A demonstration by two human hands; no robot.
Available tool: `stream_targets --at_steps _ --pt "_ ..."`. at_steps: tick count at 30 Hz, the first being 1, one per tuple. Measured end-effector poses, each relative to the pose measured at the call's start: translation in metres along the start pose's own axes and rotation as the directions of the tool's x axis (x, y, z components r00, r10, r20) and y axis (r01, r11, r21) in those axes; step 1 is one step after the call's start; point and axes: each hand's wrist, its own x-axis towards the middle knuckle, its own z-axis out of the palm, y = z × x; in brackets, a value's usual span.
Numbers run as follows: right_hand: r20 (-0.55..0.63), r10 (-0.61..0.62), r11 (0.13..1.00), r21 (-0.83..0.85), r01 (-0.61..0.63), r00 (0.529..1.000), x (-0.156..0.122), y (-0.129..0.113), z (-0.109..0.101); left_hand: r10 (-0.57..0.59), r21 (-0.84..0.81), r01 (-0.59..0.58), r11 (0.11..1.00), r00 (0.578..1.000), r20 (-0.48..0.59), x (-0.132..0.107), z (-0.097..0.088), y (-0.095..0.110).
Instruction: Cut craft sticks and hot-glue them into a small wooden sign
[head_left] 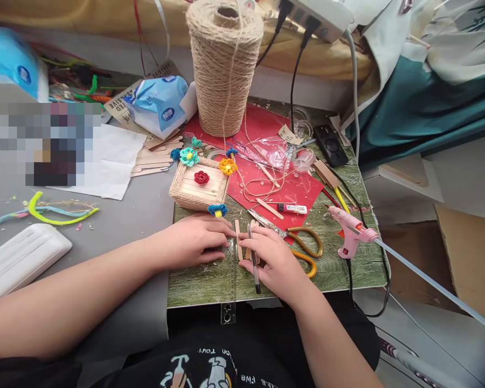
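Observation:
My left hand [206, 237] lies palm down on the green wood-patterned board, its fingers stretched to the edge of a clear ruler [228, 283]. The ruler sticks out over the board's front edge. In my right hand [272, 258] is a dark pen [256, 275], slanted between the fingers. That thumb and a fingertip reach a craft stick [238, 240] beside the ruler. More short sticks lie partly hidden under the right hand. Behind my left hand sits a twine-wrapped craft-stick box [180, 196] with a red rose and yarn flowers on it.
Orange-handled scissors [307, 237] lie right of my right hand. A pink glue gun [350, 229] with a long glue stick and cord rests at the board's right edge. A big twine spool [226, 75] stands behind, near red paper [246, 186] and a small glue tube [293, 208].

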Motion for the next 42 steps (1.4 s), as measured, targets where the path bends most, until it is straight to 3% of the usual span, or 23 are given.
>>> stream_targets --at_steps 8,15,19,26,38,42 --pt "-0.010 -0.092 0.996 -0.020 0.092 0.996 0.001 0.011 0.005 -0.011 0.020 0.011 1.000 1.000 0.016 -0.001 0.000 0.001" --pt "-0.041 -0.031 1.000 0.001 0.031 0.999 0.002 0.010 0.008 0.022 0.033 -0.023 0.999 0.999 0.039 0.002 -0.002 0.003" --pt "-0.034 0.008 0.999 0.036 -0.007 0.999 0.008 0.009 0.004 0.047 0.121 -0.055 0.991 0.996 0.074 0.002 -0.003 0.004" --pt "-0.044 0.020 0.999 0.033 -0.019 0.999 0.009 0.012 0.005 0.085 0.167 -0.097 0.981 0.993 0.078 0.001 -0.001 0.004" --pt "-0.038 -0.012 0.998 0.059 0.014 0.999 0.007 0.013 0.002 0.059 0.144 -0.066 0.987 0.997 0.050 0.002 0.001 0.006" --pt "-0.163 0.026 0.996 0.087 -0.012 0.986 0.002 -0.002 0.002 0.045 0.140 -0.053 0.989 0.997 0.056 0.002 0.002 0.005"
